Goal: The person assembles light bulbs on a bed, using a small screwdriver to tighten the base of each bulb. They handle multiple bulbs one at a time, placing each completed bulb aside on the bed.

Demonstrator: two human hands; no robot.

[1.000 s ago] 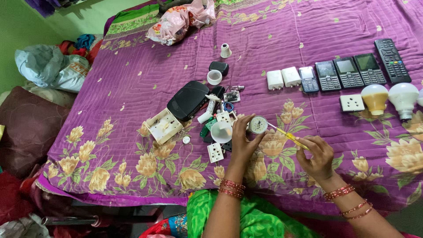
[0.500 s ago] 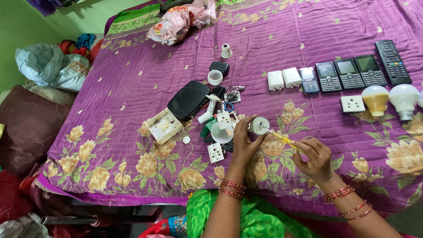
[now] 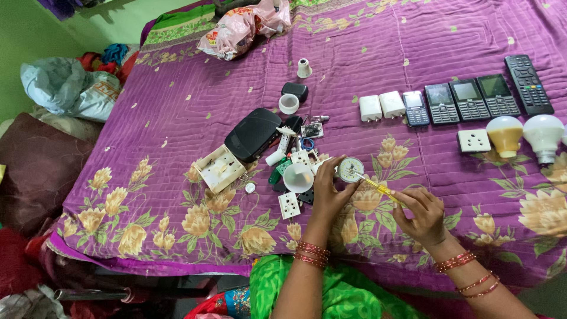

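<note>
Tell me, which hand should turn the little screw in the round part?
Probably the right hand: it holds the yellow screwdriver, tip at the round part. The left hand steadies that part.

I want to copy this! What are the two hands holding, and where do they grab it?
The left hand holds a small round bulb part by its rim. The right hand pinches a yellow screwdriver by its handle, tip on the part.

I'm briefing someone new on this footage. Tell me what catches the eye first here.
Centre stage, the left hand holds up a round LED bulb board while the right hand pokes a yellow-handled screwdriver at it. Behind, a neat row of four keypad phones and a black remote lies at the far right on the purple floral bedspread.
</note>
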